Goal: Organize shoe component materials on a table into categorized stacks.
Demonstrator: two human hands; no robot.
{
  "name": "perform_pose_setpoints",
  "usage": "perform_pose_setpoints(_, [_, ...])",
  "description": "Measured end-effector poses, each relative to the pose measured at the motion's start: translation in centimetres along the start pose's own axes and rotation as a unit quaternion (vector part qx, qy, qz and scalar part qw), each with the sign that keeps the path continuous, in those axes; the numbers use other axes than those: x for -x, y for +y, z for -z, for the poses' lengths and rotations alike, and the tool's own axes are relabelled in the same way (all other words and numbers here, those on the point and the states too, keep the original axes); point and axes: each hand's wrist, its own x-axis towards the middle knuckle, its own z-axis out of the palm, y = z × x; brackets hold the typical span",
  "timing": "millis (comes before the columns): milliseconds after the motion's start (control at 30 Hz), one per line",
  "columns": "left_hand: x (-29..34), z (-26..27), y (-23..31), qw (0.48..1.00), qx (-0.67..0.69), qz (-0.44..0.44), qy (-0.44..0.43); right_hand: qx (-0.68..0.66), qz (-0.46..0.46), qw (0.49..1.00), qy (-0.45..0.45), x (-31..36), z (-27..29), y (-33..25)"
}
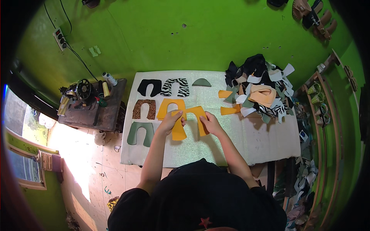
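Observation:
Both my hands hold a yellow arch-shaped cut piece (179,133) over the table. My left hand (169,122) pinches its left side, and my right hand (210,124) grips its right leg. Just behind my left hand a second yellow arch piece (165,104) lies flat. More arch pieces are laid out to the left: a black one (143,88), a zebra-striped one (166,88), a leopard-spotted one (137,108) and a grey-green one (133,133). A grey-green half-round piece (201,82) lies at the table's back edge.
A heap of mixed scraps (262,94) covers the back right of the pale table (262,146). At the left stands a sewing machine (80,91) on its stand, with thread cones (110,79) beside it. Shelving (322,127) lines the right wall; scraps (302,181) lie below.

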Motion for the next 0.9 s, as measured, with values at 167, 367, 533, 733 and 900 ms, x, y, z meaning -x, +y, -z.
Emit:
perform_pose_setpoints(167, [0.4, 2.9, -2.0, 0.974, 0.212, 0.06, -0.062, 0.04, 0.022, 0.997, 0.057, -1.6, -2.0, 0.3])
perform_pose_setpoints(367, [0.2, 4.9, -3.8, 0.981, 0.123, 0.149, -0.005, 0.085, -0.027, 0.991, 0.101, -4.4, -3.7, 1.2])
perform_pose_setpoints(533, [-3.0, 7.8, -4.4, 0.992, -0.042, 0.071, 0.095, 0.136, -0.053, 0.986, 0.087, -7.5, -5.6, 1.9])
perform_pose_setpoints(733, [-7.6, 10.7, -3.8, 0.871, -0.39, -0.114, 0.277, 0.146, -0.1, 0.975, 0.138, -10.7, -6.9, 2.3])
perform_pose_setpoints(900, [-9.1, 11.7, -5.2, 0.848, -0.424, -0.133, 0.29, 0.15, -0.111, 0.969, 0.159, -11.4, -7.7, 3.7])
